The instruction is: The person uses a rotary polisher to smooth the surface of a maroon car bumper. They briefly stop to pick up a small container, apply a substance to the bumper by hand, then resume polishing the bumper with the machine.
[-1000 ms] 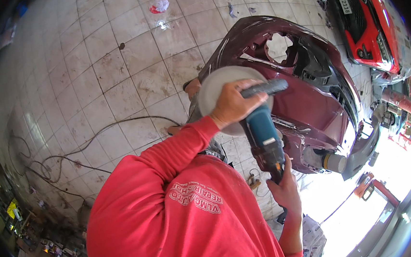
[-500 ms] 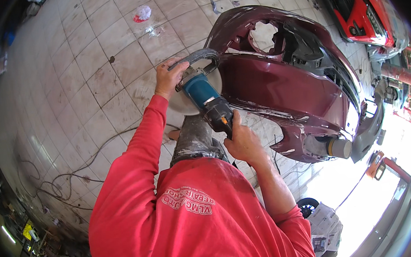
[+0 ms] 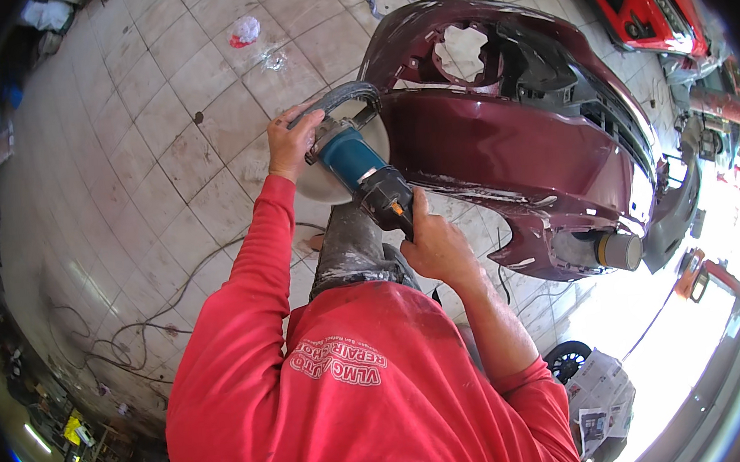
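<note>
Between my two hands is a blue and black power polisher (image 3: 353,159) with a wide pale round pad (image 3: 321,185). My left hand (image 3: 291,140) is closed round the curved black front handle (image 3: 344,94). Around the rear grip, near an orange switch, the fingers of my right hand (image 3: 440,241) are wrapped. The pad is largely hidden under the tool; its right edge meets the left end of a glossy maroon car bumper (image 3: 502,138). Whether it presses on the paint I cannot tell. Pale scuffs run along the bumper's lower edge.
A cable (image 3: 179,294) loops over the tiled floor (image 3: 158,82) on the left. A grey cylindrical container (image 3: 622,251) stands against the bumper's near right end. Red car parts (image 3: 643,5) are at the far right. A crumpled white and red cloth (image 3: 245,31) lies beyond.
My hands and the polisher have shifted slightly left in the picture. The view has turned a little, and the bumper appears slightly higher. Both hands keep their hold.
</note>
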Available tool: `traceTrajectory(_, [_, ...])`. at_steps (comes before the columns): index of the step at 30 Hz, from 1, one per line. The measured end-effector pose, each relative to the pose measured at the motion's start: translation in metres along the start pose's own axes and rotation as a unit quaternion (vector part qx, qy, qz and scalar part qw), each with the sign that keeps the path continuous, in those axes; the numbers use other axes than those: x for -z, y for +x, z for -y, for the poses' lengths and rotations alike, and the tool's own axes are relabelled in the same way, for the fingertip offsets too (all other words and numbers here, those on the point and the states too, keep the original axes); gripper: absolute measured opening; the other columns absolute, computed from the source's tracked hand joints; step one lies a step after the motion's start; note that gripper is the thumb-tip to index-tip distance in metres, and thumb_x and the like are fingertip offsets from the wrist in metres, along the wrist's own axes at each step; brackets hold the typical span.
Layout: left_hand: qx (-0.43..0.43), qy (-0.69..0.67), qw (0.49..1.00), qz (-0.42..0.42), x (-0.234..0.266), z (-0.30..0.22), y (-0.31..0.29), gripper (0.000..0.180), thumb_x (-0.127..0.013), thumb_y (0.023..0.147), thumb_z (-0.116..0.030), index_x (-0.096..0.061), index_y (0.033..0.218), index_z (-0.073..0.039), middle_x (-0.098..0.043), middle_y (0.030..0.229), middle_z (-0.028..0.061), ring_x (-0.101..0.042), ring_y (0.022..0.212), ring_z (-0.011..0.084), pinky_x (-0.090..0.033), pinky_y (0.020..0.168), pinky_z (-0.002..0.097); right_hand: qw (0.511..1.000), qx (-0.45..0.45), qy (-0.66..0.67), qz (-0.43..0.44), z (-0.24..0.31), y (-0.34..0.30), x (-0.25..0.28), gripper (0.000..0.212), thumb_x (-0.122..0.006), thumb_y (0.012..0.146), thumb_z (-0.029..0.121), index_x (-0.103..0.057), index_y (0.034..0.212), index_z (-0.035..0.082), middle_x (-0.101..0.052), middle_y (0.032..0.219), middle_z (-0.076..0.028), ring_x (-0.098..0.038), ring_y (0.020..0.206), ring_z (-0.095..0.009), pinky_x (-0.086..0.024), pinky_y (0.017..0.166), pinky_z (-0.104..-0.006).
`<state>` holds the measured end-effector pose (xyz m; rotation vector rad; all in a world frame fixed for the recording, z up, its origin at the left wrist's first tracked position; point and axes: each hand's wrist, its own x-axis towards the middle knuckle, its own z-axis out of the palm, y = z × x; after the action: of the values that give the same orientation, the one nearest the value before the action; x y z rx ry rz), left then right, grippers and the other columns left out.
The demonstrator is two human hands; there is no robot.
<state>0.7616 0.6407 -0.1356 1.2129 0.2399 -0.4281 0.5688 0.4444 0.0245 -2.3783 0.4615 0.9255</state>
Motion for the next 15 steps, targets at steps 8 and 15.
traceTrajectory(8, [-0.042,0.092,0.992,0.077,-0.068,-0.047,-0.050,0.032,-0.081,0.091,-0.014,-0.077,0.118,0.004,-0.063,0.077,-0.0044,-0.044,0.058,0.0014,-0.032,0.052,0.0218,0.995,-0.026,0.068,-0.064,-0.028,-0.077,0.007,0.095,-0.065,0.083,0.014,-0.017,0.164,-0.001,-0.070,0.086,-0.035,-0.069,0.085,-0.056,-0.053,0.082,-0.0619])
traceTrajectory(15, [-0.214,0.197,0.911,0.294,-0.192,-0.079,-0.098,0.037,-0.082,0.091,-0.019,-0.077,0.116,0.007,-0.079,0.112,0.0138,-0.072,0.101,0.0171,-0.057,0.095,0.0322,0.952,-0.149,0.205,-0.170,-0.051,-0.183,0.006,0.096,-0.068,0.083,0.010,-0.020,0.166,0.007,-0.070,0.095,-0.033,-0.069,0.094,-0.054,-0.053,0.084,-0.0586])
